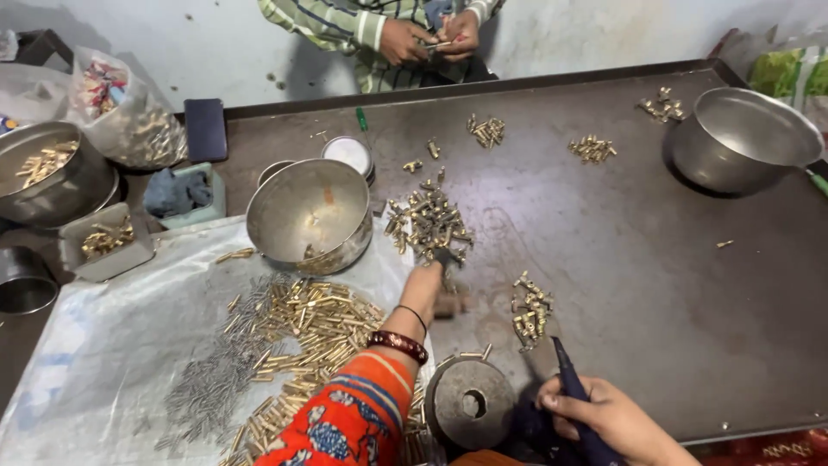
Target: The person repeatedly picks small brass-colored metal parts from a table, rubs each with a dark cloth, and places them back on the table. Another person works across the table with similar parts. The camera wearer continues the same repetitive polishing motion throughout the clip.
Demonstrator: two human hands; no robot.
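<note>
My left hand (424, 285) reaches forward to the near edge of a heap of small brass parts (429, 222) on the dark metal table (655, 259); whether its fingers hold a part is hidden. My right hand (604, 418) grips a dark blue tool handle (571, 380) at the lower right, next to a round steel die block with a centre hole (470, 401). A small cluster of brass parts (530, 309) lies just beyond the tool. A steel bowl (310, 216) stands left of the heap.
Brass tubes (319, 324) and grey steel pins (216, 371) lie on a plastic sheet at left. A second steel bowl (743, 138) sits at far right. Another person's hands (431, 39) work across the table. Bowls, a tray and a bag of parts crowd the far left.
</note>
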